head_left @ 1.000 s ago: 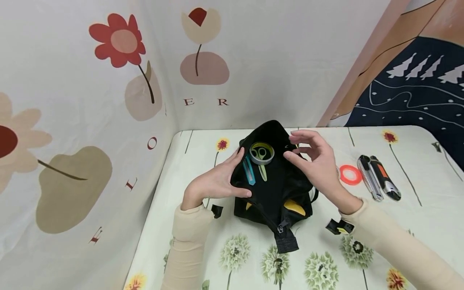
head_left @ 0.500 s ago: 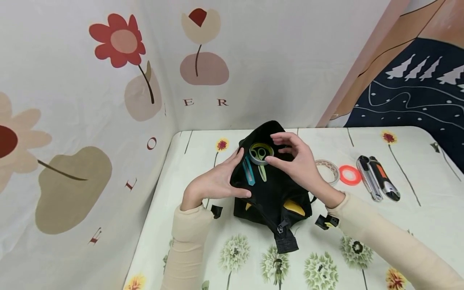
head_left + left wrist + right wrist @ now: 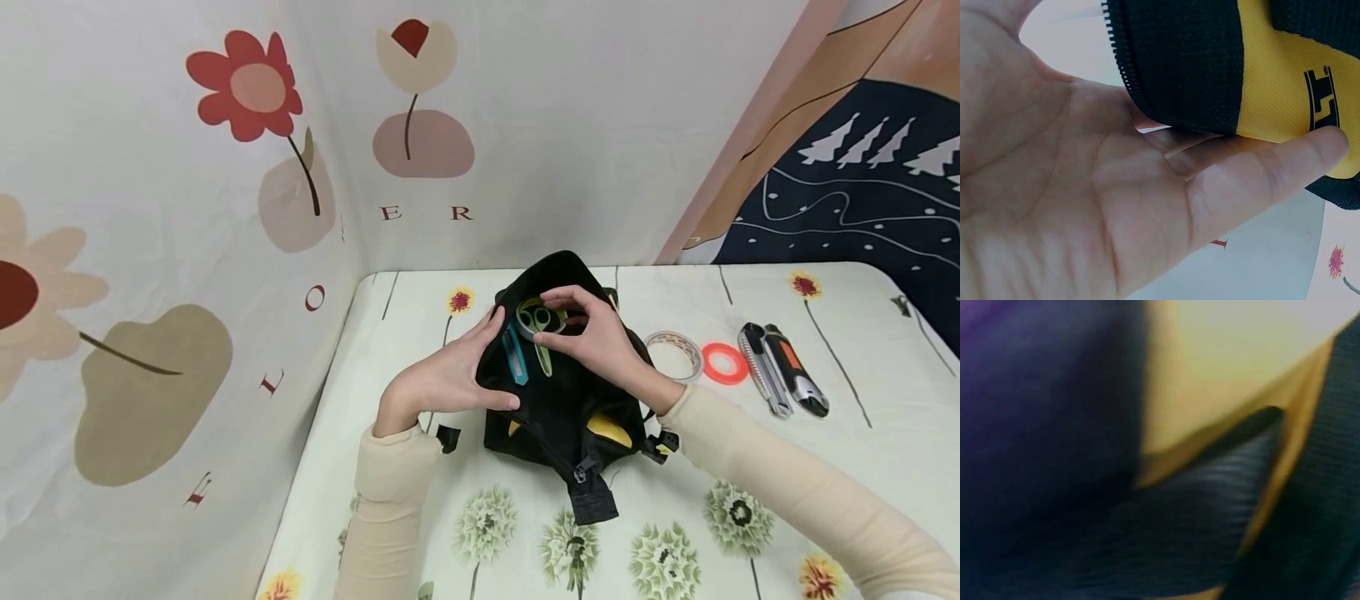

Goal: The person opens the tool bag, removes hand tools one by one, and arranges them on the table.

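A small black bag (image 3: 570, 392) with yellow patches lies on the table, its mouth wide open. My left hand (image 3: 450, 367) holds its left side, thumb over the front edge; in the left wrist view straight fingers (image 3: 1260, 178) lie against the yellow-and-black fabric. Inside are a turquoise cutter (image 3: 515, 354), light green scissors (image 3: 543, 358) and a grey-and-yellow tape roll (image 3: 522, 327). My right hand (image 3: 596, 333) reaches into the mouth with thumb and index finger apart over the roll, thumb tip at its near rim. Bag fabric fills the right wrist view, hiding the right hand there.
Right of the bag lie a pale tape roll (image 3: 697, 357), a red tape ring (image 3: 726, 347), a silver utility knife (image 3: 765, 367) and a black-and-orange utility knife (image 3: 797, 371). A zipper pull and black strap (image 3: 592, 500) hang off the bag's front. Printed cloth walls stand behind and left.
My right hand has moved left and slightly down from the bag's right edge to over the tape roll inside. The left hand and bag have stayed in place.
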{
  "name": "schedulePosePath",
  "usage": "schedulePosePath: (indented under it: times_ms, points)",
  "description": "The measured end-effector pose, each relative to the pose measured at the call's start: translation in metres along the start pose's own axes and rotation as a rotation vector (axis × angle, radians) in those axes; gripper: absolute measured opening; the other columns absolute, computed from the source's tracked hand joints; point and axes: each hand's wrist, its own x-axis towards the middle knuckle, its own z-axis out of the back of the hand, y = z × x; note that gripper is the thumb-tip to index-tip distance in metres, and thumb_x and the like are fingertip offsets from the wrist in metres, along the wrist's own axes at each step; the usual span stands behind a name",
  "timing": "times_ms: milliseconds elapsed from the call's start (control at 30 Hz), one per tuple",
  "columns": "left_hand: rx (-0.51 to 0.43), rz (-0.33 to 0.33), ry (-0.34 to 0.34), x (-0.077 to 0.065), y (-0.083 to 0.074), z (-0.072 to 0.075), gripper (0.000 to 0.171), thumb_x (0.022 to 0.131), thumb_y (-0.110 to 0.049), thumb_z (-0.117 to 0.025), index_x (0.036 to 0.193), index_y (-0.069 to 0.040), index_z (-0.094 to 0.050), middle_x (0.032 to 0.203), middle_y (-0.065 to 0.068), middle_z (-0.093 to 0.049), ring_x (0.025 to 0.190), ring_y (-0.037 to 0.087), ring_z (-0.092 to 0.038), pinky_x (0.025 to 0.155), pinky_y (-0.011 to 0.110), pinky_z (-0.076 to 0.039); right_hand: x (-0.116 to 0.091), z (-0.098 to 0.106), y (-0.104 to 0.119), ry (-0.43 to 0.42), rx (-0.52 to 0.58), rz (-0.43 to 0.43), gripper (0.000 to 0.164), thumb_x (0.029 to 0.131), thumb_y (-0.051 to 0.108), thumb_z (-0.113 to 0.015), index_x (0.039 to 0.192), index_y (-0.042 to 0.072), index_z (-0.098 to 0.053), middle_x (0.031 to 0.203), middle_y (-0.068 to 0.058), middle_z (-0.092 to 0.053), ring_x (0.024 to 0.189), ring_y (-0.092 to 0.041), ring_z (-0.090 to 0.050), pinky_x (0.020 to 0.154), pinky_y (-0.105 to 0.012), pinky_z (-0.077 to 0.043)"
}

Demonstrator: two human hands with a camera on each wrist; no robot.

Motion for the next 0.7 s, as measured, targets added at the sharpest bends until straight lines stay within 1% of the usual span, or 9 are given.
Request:
schedulePosePath:
  times_ms: [67,267,500,700]
  points:
    - [0.001,0.002,0.000,0.000,0.000,0.000,0.122,0.097,-0.034,-0.086,0.178,-0.009,0.001,0.186,0.007,0.007,0.172,0.031,-0.002,0.136,0.056,-0.018,0.000,-0.002,-0.007,0.022,-0.011,-0.004,0.058,0.091,0.008,-0.092,0.143,0.003,-0.067,0.140,-0.022,-0.070,0.132,-0.041,-0.064,0.113,-0.064,-0.049]
    - [0.008,0.000,0.002,0.000,0.000,0.000,0.121,0.097,-0.035,-0.085,0.179,-0.010,0.001,0.186,0.008,0.007,0.172,0.033,-0.003,0.135,0.057,-0.020,-0.002,-0.008,-0.023,0.080,-0.048,-0.013,0.062,0.092,0.009,-0.092,0.147,0.000,-0.064,0.139,-0.021,-0.070,0.131,-0.046,-0.062,0.112,-0.063,-0.050]
    - [0.004,-0.004,0.000,0.000,0.000,0.001,0.121,0.097,-0.036,-0.085,0.179,-0.009,0.000,0.186,0.008,0.007,0.172,0.033,-0.004,0.135,0.057,-0.021,-0.001,-0.013,-0.036,0.112,-0.077,-0.047,0.065,0.092,0.007,-0.091,0.149,-0.002,-0.061,0.140,-0.022,-0.069,0.132,-0.044,-0.063,0.112,-0.062,-0.049]
    - [0.003,-0.004,0.008,-0.001,-0.002,0.001,0.121,0.098,-0.036,-0.085,0.178,-0.009,0.001,0.186,0.008,0.008,0.172,0.034,-0.003,0.135,0.058,-0.020,-0.005,-0.018,-0.046,0.166,-0.167,-0.035,0.070,0.091,0.008,-0.093,0.152,-0.002,-0.060,0.144,-0.023,-0.068,0.133,-0.042,-0.065,0.113,-0.061,-0.050]
